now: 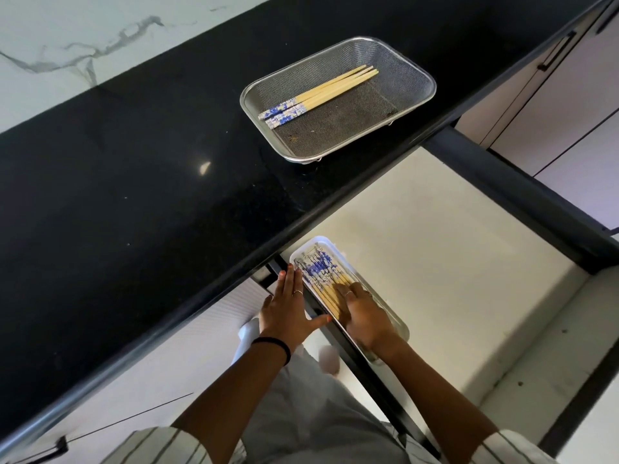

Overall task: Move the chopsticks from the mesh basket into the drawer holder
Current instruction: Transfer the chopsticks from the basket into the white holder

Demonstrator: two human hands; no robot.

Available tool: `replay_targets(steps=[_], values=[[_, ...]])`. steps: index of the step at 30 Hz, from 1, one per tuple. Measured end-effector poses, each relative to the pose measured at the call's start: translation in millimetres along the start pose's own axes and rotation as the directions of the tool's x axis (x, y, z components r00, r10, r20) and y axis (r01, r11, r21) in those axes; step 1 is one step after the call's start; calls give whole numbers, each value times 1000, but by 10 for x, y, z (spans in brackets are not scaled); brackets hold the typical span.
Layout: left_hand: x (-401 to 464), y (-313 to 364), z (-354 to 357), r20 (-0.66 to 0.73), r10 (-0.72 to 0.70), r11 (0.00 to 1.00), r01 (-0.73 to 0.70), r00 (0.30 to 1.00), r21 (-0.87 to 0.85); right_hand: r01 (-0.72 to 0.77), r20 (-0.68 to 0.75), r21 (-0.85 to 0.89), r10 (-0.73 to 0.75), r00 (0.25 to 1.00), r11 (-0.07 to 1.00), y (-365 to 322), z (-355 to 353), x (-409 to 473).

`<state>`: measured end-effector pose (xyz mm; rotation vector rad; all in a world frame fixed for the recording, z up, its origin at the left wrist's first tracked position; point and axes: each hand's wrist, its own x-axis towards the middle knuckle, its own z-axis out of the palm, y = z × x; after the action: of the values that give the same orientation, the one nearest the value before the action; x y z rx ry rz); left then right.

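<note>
Black polished countertop [140, 182] runs diagonally across the frame from lower left to upper right, with white veined marble wall [67, 45] filling the upper left corner. On the counter in the upper middle sits the mesh basket [415, 78], a steel rectangle on small feet, and a few chopsticks [321, 93] lie side by side in it, pale shafts toward the upper right, blue-and-white patterned ends toward the lower left.

Below the counter edge an open drawer [435, 262] with a cream floor takes up the right centre of the frame. Along the drawer's left side lies the drawer holder [335, 249], a long white tray already holding a row of chopsticks in the holder [318, 271] with the same blue pattern.

Right hand [363, 316] lies flat on those chopsticks, fingers straight and pressing down on the pale shafts, gripping nothing. Left hand [288, 309] rests just beside the holder, on the drawer's dark left rim, its fingers straight and together, thumb spread toward the other hand, holding nothing. A black band circles the left wrist.
</note>
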<state>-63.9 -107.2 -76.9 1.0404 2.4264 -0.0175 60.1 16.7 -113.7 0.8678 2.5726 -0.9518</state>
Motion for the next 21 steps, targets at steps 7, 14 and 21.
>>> replay_targets(steps=[7,14,21], values=[[10,-10,26,-2,0,1000,0,1000,-1,21,7,46,-22,1000,999,90,26,-67],[8,-12,25,-11,9,1000,-9,1000,-5,70,37,76,-73,997,995,42,37,-44],[4,-8,15,-6,7,1000,-7,1000,-19,42,-23,40,-41,999,998,72,69,-71]])
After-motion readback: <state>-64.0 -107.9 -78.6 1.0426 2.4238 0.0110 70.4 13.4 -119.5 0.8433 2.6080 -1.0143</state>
